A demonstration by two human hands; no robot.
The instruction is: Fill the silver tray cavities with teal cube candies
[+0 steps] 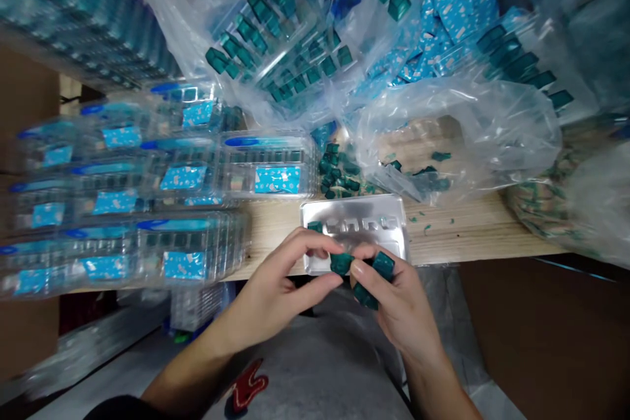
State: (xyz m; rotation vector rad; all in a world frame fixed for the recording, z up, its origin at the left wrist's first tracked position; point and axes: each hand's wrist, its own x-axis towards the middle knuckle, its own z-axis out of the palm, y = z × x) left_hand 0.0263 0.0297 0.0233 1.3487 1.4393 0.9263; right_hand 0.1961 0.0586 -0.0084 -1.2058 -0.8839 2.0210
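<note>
Both my hands are held over a silvery embossed plastic tray (pixel 374 223) at the front edge of a pale wooden board (pixel 467 236). My left hand (pixel 275 285) pinches a small dark teal block (pixel 341 263) between thumb and fingers. My right hand (pixel 398 305) grips a short strip of dark teal blocks (pixel 374 282), partly hidden by its fingers. One more teal block (pixel 315 226) lies at the tray's left corner, beneath my left fingers. Whether the pinched block joins the strip is hidden.
Stacked clear plastic boxes with blue labels (pixel 268 167) fill the board's left side. Clear bags of teal pieces (pixel 275 33) and blue packets (pixel 443 13) heap up behind. Loose teal bits (pixel 335 170) lie beyond the tray. Brown cardboard (pixel 541 335) stands lower right.
</note>
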